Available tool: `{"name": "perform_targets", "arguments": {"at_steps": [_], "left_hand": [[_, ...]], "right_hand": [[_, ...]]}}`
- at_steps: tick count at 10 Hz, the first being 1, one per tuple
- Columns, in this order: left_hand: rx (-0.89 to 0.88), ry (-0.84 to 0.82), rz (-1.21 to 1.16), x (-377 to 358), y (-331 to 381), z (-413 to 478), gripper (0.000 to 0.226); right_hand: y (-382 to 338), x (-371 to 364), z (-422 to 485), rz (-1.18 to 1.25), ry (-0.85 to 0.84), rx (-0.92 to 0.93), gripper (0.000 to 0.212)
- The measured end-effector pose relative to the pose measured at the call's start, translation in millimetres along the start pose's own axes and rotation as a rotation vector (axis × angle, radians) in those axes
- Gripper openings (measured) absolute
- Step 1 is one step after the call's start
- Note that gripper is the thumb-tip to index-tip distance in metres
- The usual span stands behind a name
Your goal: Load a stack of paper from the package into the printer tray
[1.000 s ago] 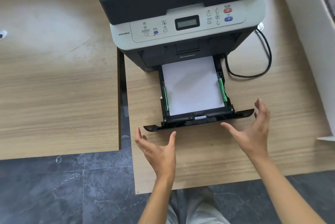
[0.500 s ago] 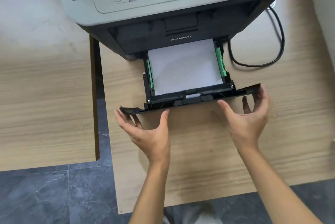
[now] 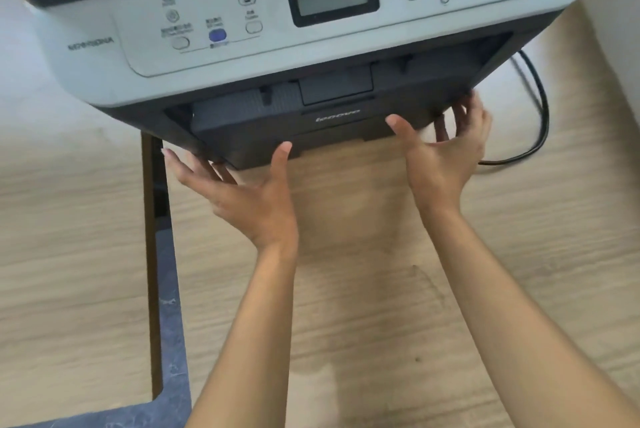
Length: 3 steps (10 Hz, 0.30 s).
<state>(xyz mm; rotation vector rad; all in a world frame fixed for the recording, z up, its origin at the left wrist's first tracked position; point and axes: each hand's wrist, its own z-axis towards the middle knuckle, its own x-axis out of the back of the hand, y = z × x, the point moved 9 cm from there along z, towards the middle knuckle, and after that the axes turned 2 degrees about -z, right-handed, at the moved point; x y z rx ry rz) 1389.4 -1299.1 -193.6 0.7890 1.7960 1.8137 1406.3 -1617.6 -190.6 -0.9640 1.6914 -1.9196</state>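
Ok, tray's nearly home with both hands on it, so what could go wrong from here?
1. The left hand and right hand have fingertips at the corners of the dark plastic paper tray, so they could get pinched against the grey-and-black printer.
2. A skewed push may leave the tray unseated.
3. The black power cable lies beside the right hand and could snag.

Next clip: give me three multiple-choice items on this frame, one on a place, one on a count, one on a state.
1. Where does the black cable lie?
A. right of the printer
B. left of the printer
C. on the control panel

2. How many blue buttons are on the panel?
A. one
B. two
C. four

3. How is the paper tray?
A. pulled fully out
B. lifted away
C. pushed in

Answers: 1 A, it loops on the desk beside the right hand. 2 B, two show, one on each side of the display. 3 C, no paper shows, and the left hand is at its front.
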Motion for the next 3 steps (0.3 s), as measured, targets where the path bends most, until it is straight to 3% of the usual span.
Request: {"name": "perform_targets", "arguments": {"at_steps": [1,2,3], "left_hand": [[-0.024,-0.047,0.054,-4,7,-2,0.132],[0.016,-0.243,0.201,2,15,-11,0.129],[-0.134,-0.415,0.506,51,46,-55,0.13]], "right_hand": [[-3,1,3,-0.031,-0.028,0.024,0.103],[4,1,-2,-0.073,-0.122,-0.034,0.101],[12,19,-44,0.004,-0.116,-0.207,0.094]]}}
